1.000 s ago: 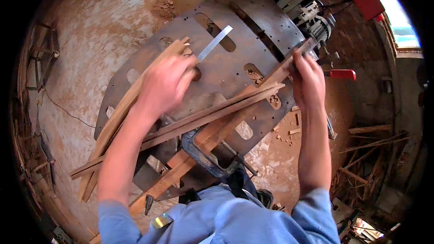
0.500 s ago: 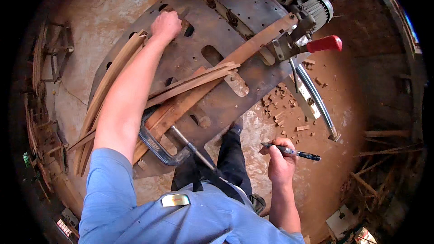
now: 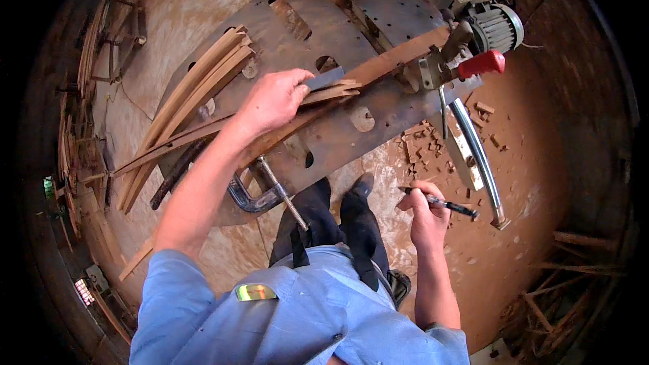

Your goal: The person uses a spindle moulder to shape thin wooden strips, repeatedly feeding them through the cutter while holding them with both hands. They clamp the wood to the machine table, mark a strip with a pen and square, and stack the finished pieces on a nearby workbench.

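My left hand [image 3: 274, 100] is closed around a flat, straight-edged grey piece [image 3: 326, 79], whose exact kind I cannot make out. It lies at the ends of several thin wooden strips [image 3: 331, 96], which slant across a metal machine table [image 3: 277, 34]. Along them runs a long straight wooden board [image 3: 399, 54]. Away from the table, over the floor, my right hand [image 3: 428, 222] grips a dark pen [image 3: 454, 207], its tip pointing left.
Curved wooden strips [image 3: 193, 88] lie bundled on the table's left. A C-clamp [image 3: 251, 201] grips the near edge. At right are a red-handled lever [image 3: 483, 64], a motor [image 3: 497, 27] and a curved metal bar [image 3: 475, 152]. Wood offcuts [image 3: 420, 145] litter the floor.
My left hand has come back from the table's far left part to the strip ends, now with the grey piece plainly visible in it. The right hand still holds the pen.
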The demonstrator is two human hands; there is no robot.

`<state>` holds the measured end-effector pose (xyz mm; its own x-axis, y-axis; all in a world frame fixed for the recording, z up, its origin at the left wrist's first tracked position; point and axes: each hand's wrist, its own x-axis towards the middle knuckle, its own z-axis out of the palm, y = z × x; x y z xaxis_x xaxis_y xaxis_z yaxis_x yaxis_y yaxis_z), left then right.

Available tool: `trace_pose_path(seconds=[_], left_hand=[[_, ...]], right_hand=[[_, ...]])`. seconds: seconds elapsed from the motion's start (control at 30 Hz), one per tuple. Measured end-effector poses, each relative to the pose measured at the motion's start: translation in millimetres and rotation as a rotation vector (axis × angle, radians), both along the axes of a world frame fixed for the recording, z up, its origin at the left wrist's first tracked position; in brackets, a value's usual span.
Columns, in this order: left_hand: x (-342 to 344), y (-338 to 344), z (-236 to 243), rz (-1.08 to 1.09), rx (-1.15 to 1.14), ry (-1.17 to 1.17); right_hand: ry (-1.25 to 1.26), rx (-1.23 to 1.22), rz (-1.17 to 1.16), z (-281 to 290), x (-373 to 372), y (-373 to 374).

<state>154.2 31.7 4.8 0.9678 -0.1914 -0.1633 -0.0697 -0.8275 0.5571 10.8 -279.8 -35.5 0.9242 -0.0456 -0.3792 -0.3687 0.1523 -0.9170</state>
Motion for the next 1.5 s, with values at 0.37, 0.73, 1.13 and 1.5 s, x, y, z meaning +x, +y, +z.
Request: trace_pose_path(seconds=[0.37, 0.73, 1.13, 1.5], left_hand=[[-10, 6, -5, 0.039, -0.067, -0.034], [-17, 14, -8, 0.005, -0.020, -0.213], [-15, 4, -19, -0.074, 0.068, -0.402], [-16, 6, -21, -0.045, 0.048, -0.552]], right_hand=[[-0.082, 0.014, 0.127, 3, 36, 48], [-0.039, -0.020, 0.159, -5, 58, 64], [0.200, 0.067, -0.001, -17, 43, 68], [0.205, 0.065, -0.005, -27, 42, 58]])
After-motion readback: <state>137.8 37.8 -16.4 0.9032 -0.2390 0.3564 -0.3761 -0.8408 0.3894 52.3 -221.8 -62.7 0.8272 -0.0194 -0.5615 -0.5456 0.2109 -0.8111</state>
